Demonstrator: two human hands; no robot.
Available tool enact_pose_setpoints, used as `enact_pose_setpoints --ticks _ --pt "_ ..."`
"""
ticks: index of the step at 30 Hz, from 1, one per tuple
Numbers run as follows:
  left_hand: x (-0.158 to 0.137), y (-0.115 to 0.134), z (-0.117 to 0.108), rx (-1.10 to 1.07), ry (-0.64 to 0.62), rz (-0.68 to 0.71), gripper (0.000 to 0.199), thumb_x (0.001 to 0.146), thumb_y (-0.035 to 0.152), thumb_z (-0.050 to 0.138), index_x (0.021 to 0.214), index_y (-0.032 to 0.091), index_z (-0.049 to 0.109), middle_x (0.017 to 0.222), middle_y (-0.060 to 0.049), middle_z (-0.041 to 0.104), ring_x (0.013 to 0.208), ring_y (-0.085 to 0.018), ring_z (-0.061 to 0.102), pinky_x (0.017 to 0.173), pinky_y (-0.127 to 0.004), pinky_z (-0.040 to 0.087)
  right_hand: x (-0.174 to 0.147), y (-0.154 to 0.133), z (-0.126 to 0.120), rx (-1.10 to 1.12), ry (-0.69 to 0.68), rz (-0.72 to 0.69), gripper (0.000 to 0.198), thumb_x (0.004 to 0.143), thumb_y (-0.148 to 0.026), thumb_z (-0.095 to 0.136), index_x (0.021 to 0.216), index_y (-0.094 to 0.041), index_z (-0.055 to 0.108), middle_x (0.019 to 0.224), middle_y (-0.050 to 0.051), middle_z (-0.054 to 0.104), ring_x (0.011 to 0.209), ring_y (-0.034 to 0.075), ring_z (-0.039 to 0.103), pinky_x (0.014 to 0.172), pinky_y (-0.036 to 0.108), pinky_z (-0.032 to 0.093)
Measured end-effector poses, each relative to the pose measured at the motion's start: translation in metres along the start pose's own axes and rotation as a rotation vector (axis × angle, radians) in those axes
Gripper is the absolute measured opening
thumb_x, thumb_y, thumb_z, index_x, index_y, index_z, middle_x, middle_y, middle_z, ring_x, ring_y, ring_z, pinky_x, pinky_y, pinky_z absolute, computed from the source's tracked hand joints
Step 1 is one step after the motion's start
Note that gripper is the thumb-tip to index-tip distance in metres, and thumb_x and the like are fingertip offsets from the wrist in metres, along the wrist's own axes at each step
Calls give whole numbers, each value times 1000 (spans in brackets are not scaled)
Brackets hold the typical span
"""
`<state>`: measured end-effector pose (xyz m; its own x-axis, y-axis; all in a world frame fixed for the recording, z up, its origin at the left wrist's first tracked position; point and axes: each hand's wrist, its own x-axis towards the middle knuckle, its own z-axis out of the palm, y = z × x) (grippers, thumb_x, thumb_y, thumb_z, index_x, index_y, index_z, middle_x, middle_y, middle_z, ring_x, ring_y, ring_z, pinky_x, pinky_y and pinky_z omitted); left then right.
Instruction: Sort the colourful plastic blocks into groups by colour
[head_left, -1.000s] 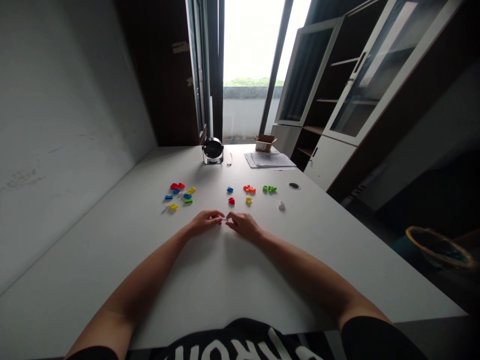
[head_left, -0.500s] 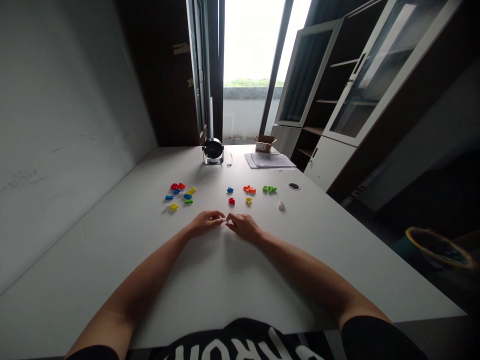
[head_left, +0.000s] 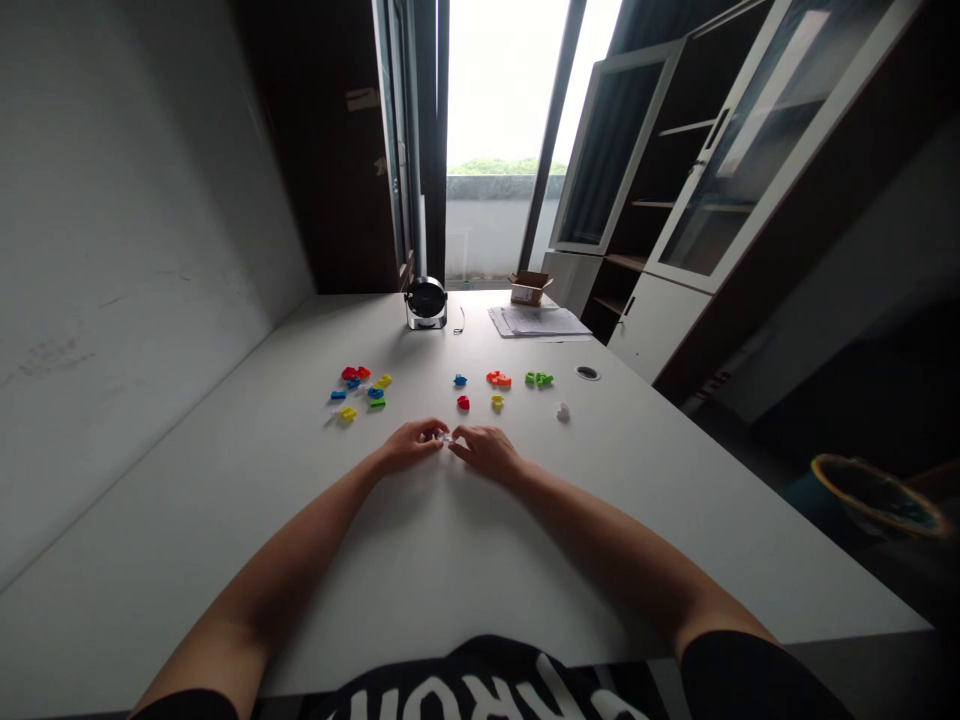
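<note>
Where the bottom edge of the frame cuts in, a dark shirt (head_left: 487, 655) with white lettering shows, and two bare forearms reach from there over the white tabletop (head_left: 450, 570). Near the centre of the frame, the left hand (head_left: 414, 443) pinches a small white piece (head_left: 446, 439) between thumb and fingers. Facing it, the right hand (head_left: 487, 450) has its fingers bent at the other end of that piece; whether they grip it is too small to tell.

Just beyond the hands lie a red piece (head_left: 463, 403) and a yellow piece (head_left: 497, 402), with a pale piece (head_left: 563, 411) farther to the right. Behind these sit a blue piece (head_left: 460, 380), some orange pieces (head_left: 499, 379) and some green pieces (head_left: 538, 379). Left of centre is a loose, mixed-colour cluster (head_left: 375, 393).

Toward the upper middle, papers (head_left: 547, 321) lie right of a black round device (head_left: 426, 297) on a shiny stand. An open cardboard box (head_left: 529, 291) stands behind the papers, and a bright window (head_left: 506, 90) fills the top centre.
</note>
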<state>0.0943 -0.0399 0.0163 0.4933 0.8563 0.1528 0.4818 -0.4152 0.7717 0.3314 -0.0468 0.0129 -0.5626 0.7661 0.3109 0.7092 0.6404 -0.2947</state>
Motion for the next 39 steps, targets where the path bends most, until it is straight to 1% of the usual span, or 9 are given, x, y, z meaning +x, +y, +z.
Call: enact_pose_setpoints --ticks 4,9,16,20,25,32,35,39 --pt "0 -1 -1 -4 -11 16 37 85 35 65 120 23 70 97 -2 71 81 -16 61 75 -26 47 0 0 0 2 -5 -15 21 99 -42 61 104 -24 70 74 0 69 65 15 60 62 24 30" --pt "0 -1 -1 -26 -13 24 38 88 38 63 122 22 68 97 -3 71 85 -16 62 76 -26 46 -1 0 -1 -7 2 -25 20 99 -41 62 102 -23 68 72 0 68 64 14 58 62 24 29" --pt "1 -1 1 11 9 6 33 91 41 60 113 20 72 90 -2 71 81 -16 60 73 -25 44 -2 5 3 -22 -10 -44 20 99 -42 61 104 -23 67 77 1 70 67 14 59 64 24 29" --pt "0 1 0 30 -4 10 30 89 40 61 109 20 72 87 -1 68 78 -15 57 70 -25 42 -2 6 4 -21 -22 -32 22 98 -44 63 105 -24 68 77 0 70 68 14 59 64 24 29" --pt "0 1 -1 8 -7 -11 29 87 39 64 109 20 70 86 0 65 76 -15 56 69 -24 42 -1 5 4 -23 -44 -2 25 96 -46 64 108 -25 69 75 -1 69 66 14 58 62 24 28" --pt "-1 2 0 -35 -6 -1 27 86 36 65 107 20 68 86 0 65 76 -14 55 70 -24 42 0 5 4 -8 -49 6 29 97 -51 61 98 -24 69 73 0 68 64 13 56 61 24 26" --pt "-1 3 -1 -49 -14 4 27 86 36 66 107 20 68 87 0 65 77 -14 56 71 -25 42 -1 5 5 -10 -46 8 28 98 -49 59 94 -23 69 73 0 68 63 13 56 61 24 26" --pt "-1 2 -1 -60 -11 14 28 88 39 64 108 19 69 89 -1 67 79 -15 57 72 -25 42 -1 5 4 -15 -22 -13 24 100 -45 57 95 -24 68 75 0 70 63 13 56 61 24 27"
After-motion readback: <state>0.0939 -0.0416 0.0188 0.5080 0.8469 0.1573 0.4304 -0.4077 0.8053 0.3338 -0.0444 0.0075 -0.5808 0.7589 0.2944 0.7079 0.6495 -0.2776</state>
